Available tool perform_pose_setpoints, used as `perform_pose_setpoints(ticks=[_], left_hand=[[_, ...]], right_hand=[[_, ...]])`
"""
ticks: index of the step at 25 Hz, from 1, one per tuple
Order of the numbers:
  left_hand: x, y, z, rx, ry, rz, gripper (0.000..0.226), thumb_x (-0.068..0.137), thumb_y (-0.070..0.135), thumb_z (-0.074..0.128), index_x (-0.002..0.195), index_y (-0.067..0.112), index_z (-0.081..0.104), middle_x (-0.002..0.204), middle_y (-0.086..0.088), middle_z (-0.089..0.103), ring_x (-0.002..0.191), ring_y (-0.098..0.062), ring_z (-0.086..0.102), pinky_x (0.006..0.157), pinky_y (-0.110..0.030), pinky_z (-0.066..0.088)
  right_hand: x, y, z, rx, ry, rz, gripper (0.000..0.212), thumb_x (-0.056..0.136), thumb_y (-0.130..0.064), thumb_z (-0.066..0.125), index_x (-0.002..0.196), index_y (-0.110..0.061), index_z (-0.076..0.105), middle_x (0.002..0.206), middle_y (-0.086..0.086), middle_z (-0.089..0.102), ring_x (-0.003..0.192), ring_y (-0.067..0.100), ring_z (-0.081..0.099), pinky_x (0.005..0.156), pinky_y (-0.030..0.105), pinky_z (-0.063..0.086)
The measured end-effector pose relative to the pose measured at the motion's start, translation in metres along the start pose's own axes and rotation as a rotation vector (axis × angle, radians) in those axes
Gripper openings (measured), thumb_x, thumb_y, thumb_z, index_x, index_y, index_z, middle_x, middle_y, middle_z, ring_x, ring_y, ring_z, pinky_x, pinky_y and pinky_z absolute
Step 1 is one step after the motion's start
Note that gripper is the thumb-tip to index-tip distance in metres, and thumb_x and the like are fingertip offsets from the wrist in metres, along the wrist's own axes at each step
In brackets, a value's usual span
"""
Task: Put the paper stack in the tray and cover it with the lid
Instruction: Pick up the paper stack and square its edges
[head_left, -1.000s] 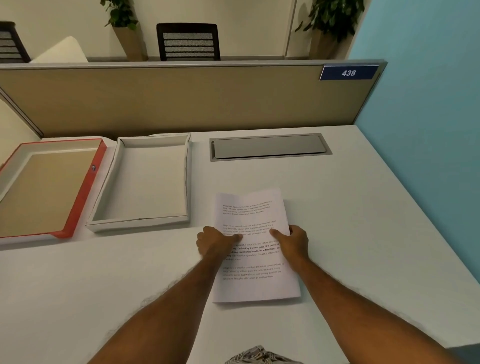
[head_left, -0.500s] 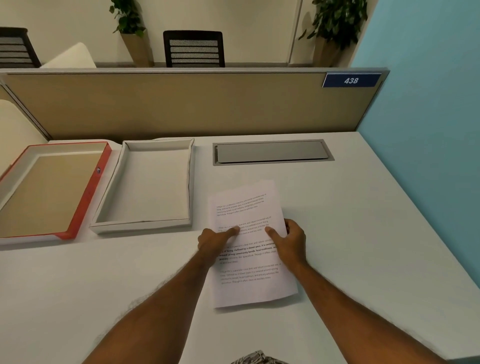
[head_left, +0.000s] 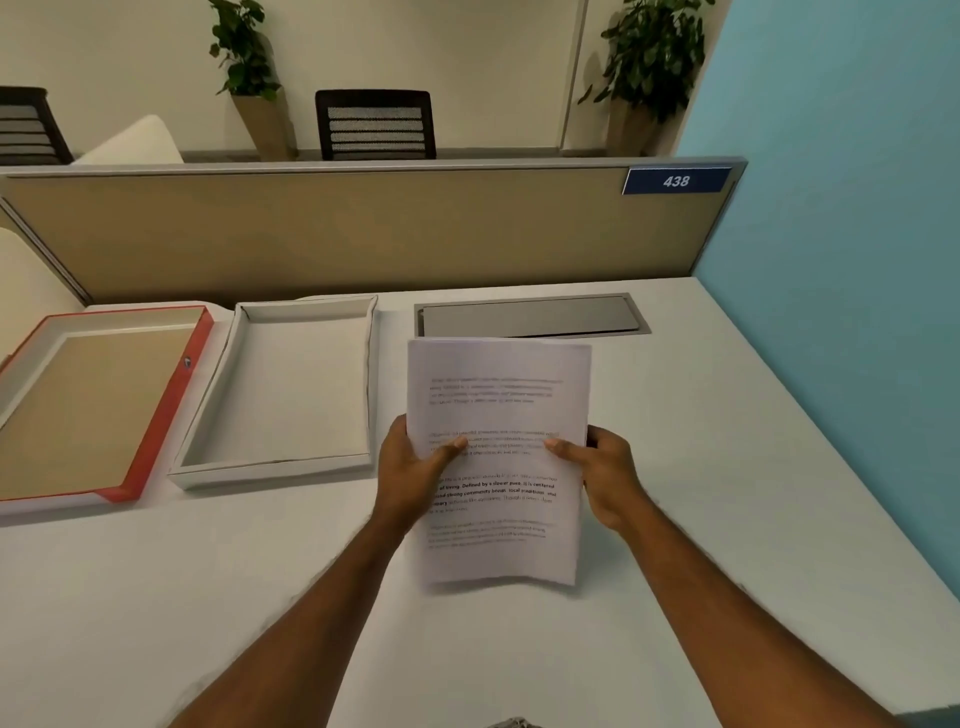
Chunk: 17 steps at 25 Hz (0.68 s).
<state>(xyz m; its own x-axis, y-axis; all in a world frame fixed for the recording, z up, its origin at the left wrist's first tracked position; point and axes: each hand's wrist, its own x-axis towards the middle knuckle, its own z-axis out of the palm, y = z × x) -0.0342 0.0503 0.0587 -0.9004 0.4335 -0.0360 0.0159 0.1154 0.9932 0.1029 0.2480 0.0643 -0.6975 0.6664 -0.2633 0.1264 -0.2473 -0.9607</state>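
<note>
Head view: left hand (head_left: 410, 467) and right hand (head_left: 602, 470) each have a closed grip on the paper stack (head_left: 498, 457), thumbs on the printed top sheet, fingers behind the side edges. Stack is lifted off the white table (head_left: 701, 519), far edge raised, text side facing the camera. Empty white tray (head_left: 291, 470) sits just left of the stack, apart from it. Red-edged lid (head_left: 171, 400) lies upturned left of the tray, close beside it. Grey cable hatch (head_left: 530, 317) behind the stack.
</note>
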Motion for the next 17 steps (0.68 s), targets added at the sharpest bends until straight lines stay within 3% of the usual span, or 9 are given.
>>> perform_pose_setpoints(ticks=[5,7,9,11,13,15,17], left_hand=[[-0.011,0.019,0.008,-0.003,0.061,0.198,0.048,0.077,0.027,0.078,0.100,0.051,0.044,0.098,0.033,0.060,0.096,0.003,0.064,0.063,-0.017,0.058],[-0.011,0.019,0.009,0.024,0.091,0.232,0.051,0.079,0.021,0.076,0.100,0.051,0.040,0.097,0.039,0.055,0.099,0.009,0.059,0.066,-0.013,0.057],[-0.011,0.013,0.009,0.028,0.107,0.250,0.050,0.082,0.017,0.075,0.104,0.043,0.038,0.100,0.033,0.054,0.099,0.011,0.057,0.068,-0.011,0.055],[-0.014,0.006,0.011,0.032,0.116,0.251,0.046,0.085,0.016,0.071,0.106,0.037,0.036,0.101,0.027,0.051,0.098,0.011,0.056,0.068,-0.009,0.053],[-0.016,0.006,0.012,0.044,0.113,0.261,0.040,0.088,0.018,0.068,0.110,0.030,0.037,0.100,0.029,0.048,0.096,0.009,0.056,0.068,-0.010,0.054],[-0.016,0.017,0.009,0.031,0.105,0.286,0.039,0.088,0.024,0.067,0.112,0.027,0.037,0.103,0.021,0.052,0.095,0.004,0.060,0.067,-0.015,0.057],[-0.013,0.040,0.007,0.000,0.121,0.343,0.037,0.086,0.033,0.065,0.114,0.025,0.042,0.101,0.013,0.058,0.092,0.000,0.065,0.062,-0.016,0.057]], right_hand=[[-0.006,-0.020,0.003,-0.108,0.089,-0.286,0.023,0.074,-0.013,0.082,0.090,-0.025,0.069,0.087,-0.008,0.077,0.077,0.014,0.074,0.063,0.023,0.059],[-0.008,-0.021,0.006,-0.175,0.121,-0.365,0.023,0.074,-0.017,0.083,0.087,-0.028,0.067,0.083,-0.012,0.075,0.075,0.009,0.072,0.062,0.022,0.059],[-0.010,-0.017,0.008,-0.233,0.157,-0.393,0.022,0.074,-0.021,0.083,0.088,-0.026,0.066,0.085,-0.008,0.074,0.076,0.013,0.071,0.064,0.031,0.062],[-0.014,-0.011,0.010,-0.280,0.195,-0.390,0.022,0.076,-0.023,0.082,0.089,-0.019,0.065,0.086,0.003,0.073,0.080,0.027,0.069,0.070,0.047,0.061],[-0.016,-0.007,0.012,-0.309,0.225,-0.389,0.022,0.078,-0.023,0.080,0.090,-0.015,0.064,0.086,0.010,0.072,0.081,0.037,0.067,0.070,0.055,0.058],[-0.020,-0.014,0.014,-0.299,0.206,-0.408,0.028,0.078,-0.028,0.079,0.096,-0.014,0.063,0.090,0.009,0.071,0.083,0.033,0.068,0.071,0.054,0.059],[-0.026,-0.036,0.020,-0.249,0.183,-0.482,0.041,0.076,-0.042,0.077,0.107,-0.020,0.062,0.095,0.001,0.070,0.085,0.019,0.070,0.067,0.038,0.063]])
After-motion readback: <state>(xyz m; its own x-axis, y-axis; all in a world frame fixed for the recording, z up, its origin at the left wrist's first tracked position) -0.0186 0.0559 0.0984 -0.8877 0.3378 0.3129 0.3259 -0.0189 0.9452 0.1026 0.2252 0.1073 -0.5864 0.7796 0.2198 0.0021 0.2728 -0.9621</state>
